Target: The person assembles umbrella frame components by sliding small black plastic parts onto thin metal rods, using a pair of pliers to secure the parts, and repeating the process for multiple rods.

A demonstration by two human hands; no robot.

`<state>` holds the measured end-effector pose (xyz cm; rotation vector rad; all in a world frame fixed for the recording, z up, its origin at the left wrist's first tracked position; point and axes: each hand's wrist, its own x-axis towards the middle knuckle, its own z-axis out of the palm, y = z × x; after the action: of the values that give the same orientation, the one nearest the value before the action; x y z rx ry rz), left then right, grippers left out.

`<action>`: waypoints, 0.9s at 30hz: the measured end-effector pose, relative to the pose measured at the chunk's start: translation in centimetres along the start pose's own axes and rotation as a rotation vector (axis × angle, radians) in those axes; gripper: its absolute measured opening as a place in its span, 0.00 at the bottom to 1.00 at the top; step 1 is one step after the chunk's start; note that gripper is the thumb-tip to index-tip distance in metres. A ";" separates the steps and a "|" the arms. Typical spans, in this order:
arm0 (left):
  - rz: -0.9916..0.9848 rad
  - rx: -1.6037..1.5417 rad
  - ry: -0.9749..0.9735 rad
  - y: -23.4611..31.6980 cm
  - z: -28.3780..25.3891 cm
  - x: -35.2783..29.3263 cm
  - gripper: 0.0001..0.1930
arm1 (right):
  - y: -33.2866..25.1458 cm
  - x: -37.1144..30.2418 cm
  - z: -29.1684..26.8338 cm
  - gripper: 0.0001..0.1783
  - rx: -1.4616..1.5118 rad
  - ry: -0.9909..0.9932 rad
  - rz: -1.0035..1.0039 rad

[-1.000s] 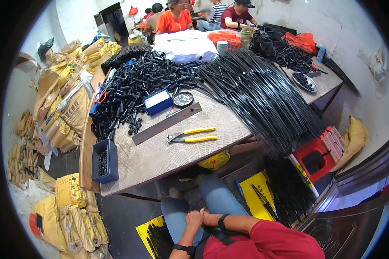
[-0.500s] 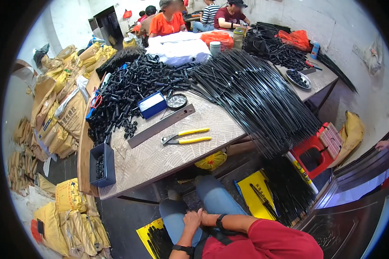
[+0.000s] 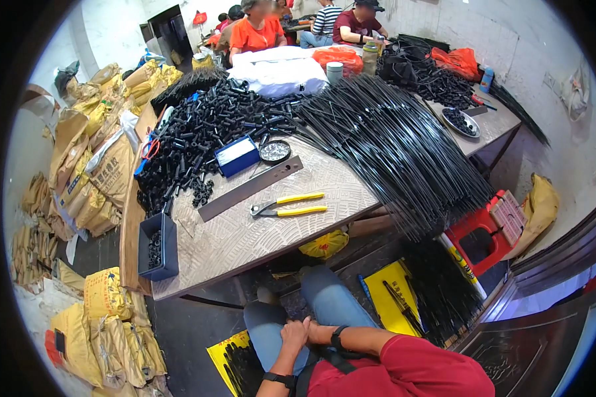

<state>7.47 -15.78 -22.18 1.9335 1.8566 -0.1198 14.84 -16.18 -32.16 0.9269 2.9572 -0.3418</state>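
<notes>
The left hand (image 3: 294, 335) and the right hand (image 3: 318, 333) rest together in the lap at the lower centre of the frame, touching, folded against each other. How tightly the fingers close cannot be told, and no object shows in either. Compared with a second ago they keep this clasp; only the view has shifted slightly. At the right edge, what looked like another person's hand half a second ago is gone. Nothing on the surface (image 3: 245, 248) has visibly moved, so no item there appears to be in use.

Beyond the knees, the yellow-handled cutting pliers (image 3: 301, 211) lie on the surface near the frame's centre, untouched, handles spread. Black rods lie on a yellow sheet (image 3: 377, 291) at lower right.

Past the pliers lie a flat metal bar (image 3: 248, 190), a blue box (image 3: 237, 157) and a round black dish (image 3: 275, 163) of small shiny pieces. A dark blue bin (image 3: 160, 272) stands at the surface's left corner. A heap of short black tubes (image 3: 222, 119) spreads across the upper left of the surface, and a broad sheaf of long black rods (image 3: 410, 152) fans toward the right. A co-worker in an orange top (image 3: 258, 34) sits beyond a white bundle (image 3: 278, 76) at the top; yellow sacks (image 3: 106, 149) crowd the left.
</notes>
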 end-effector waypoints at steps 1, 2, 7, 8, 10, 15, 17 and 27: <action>0.000 -0.012 -0.049 0.0 0.0 0.0 0.31 | 0.0 0.1 0.4 0.11 0.002 0.004 0.001; -0.003 -0.014 -0.051 0.0 0.1 0.0 0.31 | 0.1 0.2 0.7 0.11 0.001 0.008 -0.001; -0.005 0.003 0.089 -0.8 0.7 -0.2 0.31 | -0.1 1.5 3.5 0.10 0.015 0.043 -0.020; -0.016 0.004 0.090 -1.1 0.7 -0.4 0.31 | -0.4 1.9 4.2 0.10 0.022 0.052 -0.029; 0.011 0.021 0.070 -1.1 0.4 -0.5 0.31 | -0.3 2.6 6.4 0.10 0.029 0.074 -0.034; 0.040 -0.017 -0.010 0.6 0.4 0.3 0.31 | 1.5 2.4 11.4 0.10 0.002 0.097 -0.005; 0.007 -0.026 -0.021 -0.5 0.1 -0.3 0.31 | 0.4 2.7 9.9 0.10 -0.016 0.084 -0.033; 0.016 -0.018 0.011 0.2 -0.1 -0.3 0.31 | 0.9 0.6 6.7 0.10 -0.110 0.041 -0.031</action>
<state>7.58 -16.02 -21.94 1.9402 1.8431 -0.0870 14.53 -16.55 -38.94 0.8867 2.9949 -0.1610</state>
